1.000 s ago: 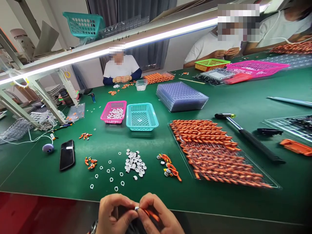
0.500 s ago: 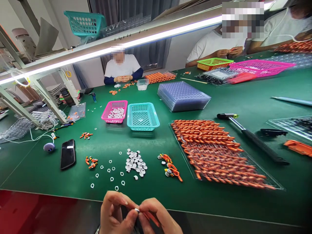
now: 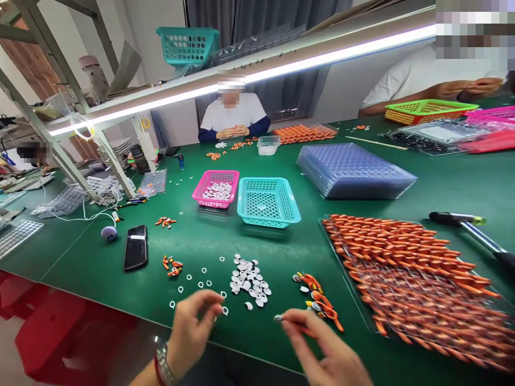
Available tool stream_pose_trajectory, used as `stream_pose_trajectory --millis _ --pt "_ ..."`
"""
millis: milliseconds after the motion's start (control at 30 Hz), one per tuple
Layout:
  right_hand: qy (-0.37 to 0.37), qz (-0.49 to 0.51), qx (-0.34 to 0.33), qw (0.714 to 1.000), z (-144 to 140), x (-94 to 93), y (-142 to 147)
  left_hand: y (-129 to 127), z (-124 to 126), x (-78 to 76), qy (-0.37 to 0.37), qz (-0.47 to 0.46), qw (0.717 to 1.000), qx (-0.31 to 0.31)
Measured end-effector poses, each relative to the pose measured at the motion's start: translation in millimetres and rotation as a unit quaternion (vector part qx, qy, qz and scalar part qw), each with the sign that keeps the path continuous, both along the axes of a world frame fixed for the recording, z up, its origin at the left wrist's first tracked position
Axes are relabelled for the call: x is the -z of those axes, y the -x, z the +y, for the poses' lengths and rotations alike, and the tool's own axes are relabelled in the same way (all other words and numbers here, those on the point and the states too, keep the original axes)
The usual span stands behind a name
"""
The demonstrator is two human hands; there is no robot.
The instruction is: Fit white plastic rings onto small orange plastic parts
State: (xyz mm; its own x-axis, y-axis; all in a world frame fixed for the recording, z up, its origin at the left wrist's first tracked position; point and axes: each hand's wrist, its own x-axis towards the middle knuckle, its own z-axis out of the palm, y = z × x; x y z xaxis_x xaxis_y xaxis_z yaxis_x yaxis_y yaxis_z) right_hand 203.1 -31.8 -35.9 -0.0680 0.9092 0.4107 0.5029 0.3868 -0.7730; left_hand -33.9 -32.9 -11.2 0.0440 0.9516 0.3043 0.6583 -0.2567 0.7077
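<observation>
Low over the table's front edge, my left hand (image 3: 193,329) reaches toward the loose white rings (image 3: 208,283), thumb and forefinger curved and apart, with nothing visible between them. To its right, my right hand (image 3: 322,343) pinches a small orange part with a round silvery-white end (image 3: 278,318); the fingers cover most of it. Beyond the hands is a loose pile of white round discs (image 3: 250,281). Several orange pieces with round metallic ends (image 3: 322,303) lie right of the pile. A smaller group of orange pieces (image 3: 173,265) sits to the left.
A clear tray packed with orange pieces (image 3: 402,262) fills the right side, beside a hammer (image 3: 478,230). Behind are a pink basket of discs (image 3: 197,195), a turquoise basket (image 3: 298,214) and stacked clear trays (image 3: 358,171). A phone (image 3: 135,247) lies left. Other people sit across the table.
My hands, earlier together at the table edge around a small piece, have separated. The left moved forward to the rings; the right carries the orange part rightward. The view has turned left.
</observation>
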Motion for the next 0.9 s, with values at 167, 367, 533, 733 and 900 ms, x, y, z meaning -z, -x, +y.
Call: stream_pose_trajectory --millis 167,367,533,733,900 --pt "-0.09 -0.115 0.154 0.977 29.3 8.0 -34.4 71.3 34.8 -9.8 -0.059 0.106 0.983 -0.141" --pt "-0.045 0.016 0.104 0.993 8.6 7.5 3.8 64.0 29.9 -8.7 -0.074 0.14 0.981 -0.115" --pt "0.109 0.199 -0.098 0.969 -13.2 11.0 63.0 1.6 1.9 -4.6 -0.097 0.101 0.99 0.035" --pt "0.146 0.311 -0.074 0.936 -12.0 14.8 62.9 -30.7 -13.5 1.0 -0.061 -0.033 0.994 0.083" --pt "0.182 0.387 -0.06 0.902 -19.0 6.8 52.1 -28.5 -12.1 -14.0 0.112 -0.182 0.974 0.07"
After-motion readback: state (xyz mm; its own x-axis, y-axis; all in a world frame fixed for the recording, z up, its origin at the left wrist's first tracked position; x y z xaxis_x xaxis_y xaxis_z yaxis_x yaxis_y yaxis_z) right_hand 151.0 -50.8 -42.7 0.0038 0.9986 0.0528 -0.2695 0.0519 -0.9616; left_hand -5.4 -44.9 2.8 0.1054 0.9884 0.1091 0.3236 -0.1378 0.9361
